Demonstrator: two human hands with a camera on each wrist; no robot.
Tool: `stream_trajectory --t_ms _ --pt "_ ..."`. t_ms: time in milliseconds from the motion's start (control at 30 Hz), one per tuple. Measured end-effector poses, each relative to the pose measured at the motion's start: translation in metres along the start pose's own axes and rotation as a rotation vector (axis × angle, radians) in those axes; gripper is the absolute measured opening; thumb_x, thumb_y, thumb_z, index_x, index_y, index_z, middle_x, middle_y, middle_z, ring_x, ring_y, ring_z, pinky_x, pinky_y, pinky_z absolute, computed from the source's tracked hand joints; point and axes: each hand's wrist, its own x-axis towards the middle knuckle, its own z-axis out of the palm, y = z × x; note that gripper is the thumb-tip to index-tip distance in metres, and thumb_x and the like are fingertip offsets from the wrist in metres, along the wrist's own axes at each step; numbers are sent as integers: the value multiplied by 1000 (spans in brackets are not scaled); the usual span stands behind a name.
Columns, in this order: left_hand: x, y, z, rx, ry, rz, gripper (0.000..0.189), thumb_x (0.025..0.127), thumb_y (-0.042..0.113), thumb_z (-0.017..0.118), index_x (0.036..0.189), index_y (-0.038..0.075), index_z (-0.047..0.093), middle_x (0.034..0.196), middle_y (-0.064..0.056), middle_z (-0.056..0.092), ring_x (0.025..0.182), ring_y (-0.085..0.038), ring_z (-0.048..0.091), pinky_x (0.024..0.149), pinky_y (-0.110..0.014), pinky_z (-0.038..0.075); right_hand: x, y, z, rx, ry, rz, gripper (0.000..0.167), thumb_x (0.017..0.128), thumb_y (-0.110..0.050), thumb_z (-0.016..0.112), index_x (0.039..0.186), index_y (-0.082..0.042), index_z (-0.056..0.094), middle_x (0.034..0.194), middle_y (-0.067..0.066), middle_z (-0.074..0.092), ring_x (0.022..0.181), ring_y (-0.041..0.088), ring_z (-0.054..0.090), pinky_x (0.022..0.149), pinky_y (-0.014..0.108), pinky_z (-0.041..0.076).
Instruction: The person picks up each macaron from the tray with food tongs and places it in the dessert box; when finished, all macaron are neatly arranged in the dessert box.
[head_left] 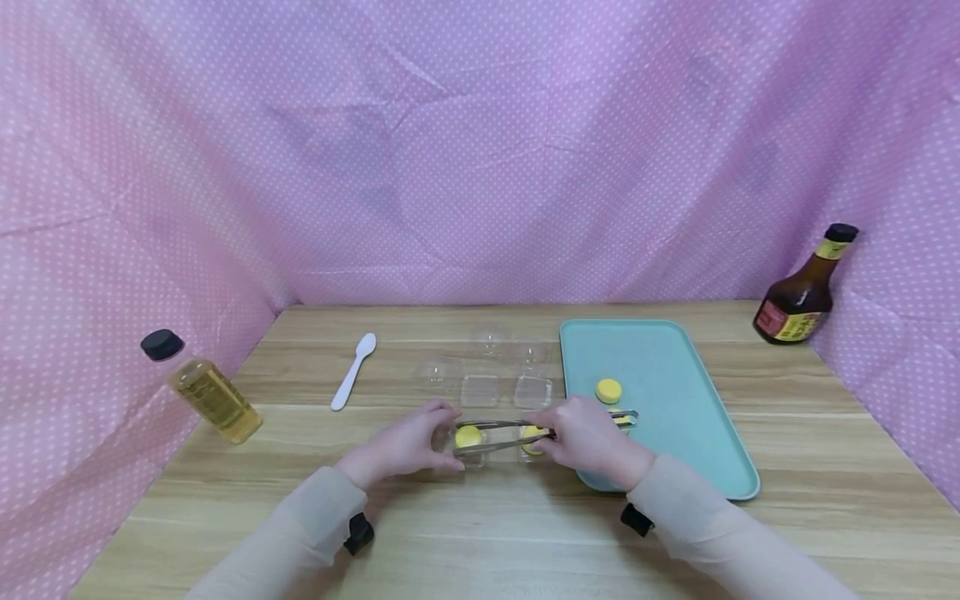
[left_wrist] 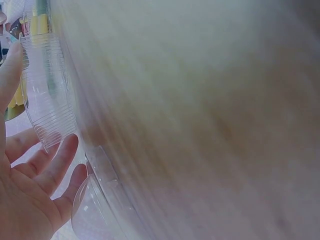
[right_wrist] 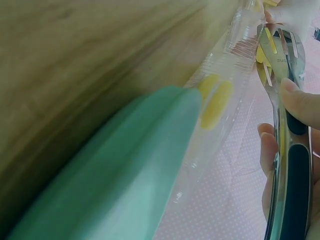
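Note:
My right hand (head_left: 588, 440) grips metal tongs (head_left: 491, 447) with dark handle grips, partly over the tray's left edge. The tongs point left, and their tips stand either side of a round yellow piece (head_left: 469, 435) in a small clear plastic box. My left hand (head_left: 405, 442) holds this clear box (left_wrist: 47, 90) from the left, thumb on one side and fingers on the other. Under the tongs, near my right hand, another yellow piece (head_left: 532, 443) sits in a second clear box. Whether the tips touch the yellow piece I cannot tell.
A green tray (head_left: 675, 400) on the right bears a yellow piece (head_left: 608, 390) and another partly behind the tongs. Clear lids and boxes (head_left: 480, 390) lie behind my hands. A white spoon (head_left: 352, 375), an oil bottle (head_left: 213, 400) and a brown sauce bottle (head_left: 802, 296) stand around.

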Motion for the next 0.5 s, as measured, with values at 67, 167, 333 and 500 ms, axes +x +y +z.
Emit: stream_trajectory --t_ms 67,167,333,500 --pt "0 0 0 3 1 -4 76 74 40 79 132 2 51 129 -9 53 116 -25 54 101 -42 45 2 -1 0 4 -11 7 29 75 -15 79 102 -5 74 82 4 74 50 -3 49 44 11 33" --pt "0 0 0 -1 1 -4 76 74 39 79 133 2 50 128 -9 53 115 -25 55 100 -43 45 4 -1 -1 -5 -12 6 29 74 -15 79 101 -6 74 81 4 74 49 -2 49 43 12 34" --pt "0 0 0 -7 1 -4 76 74 38 79 133 1 50 129 -11 52 117 -26 54 101 -43 44 8 -4 -2 -35 -25 18 29 74 -16 79 102 -9 74 78 3 74 46 0 47 40 15 33" --pt "0 1 0 15 5 -5 78 73 40 79 133 1 50 132 -11 51 121 -29 52 103 -44 43 12 -7 -4 -58 -53 25 29 75 -19 79 102 -9 74 81 3 74 53 5 59 41 19 40"
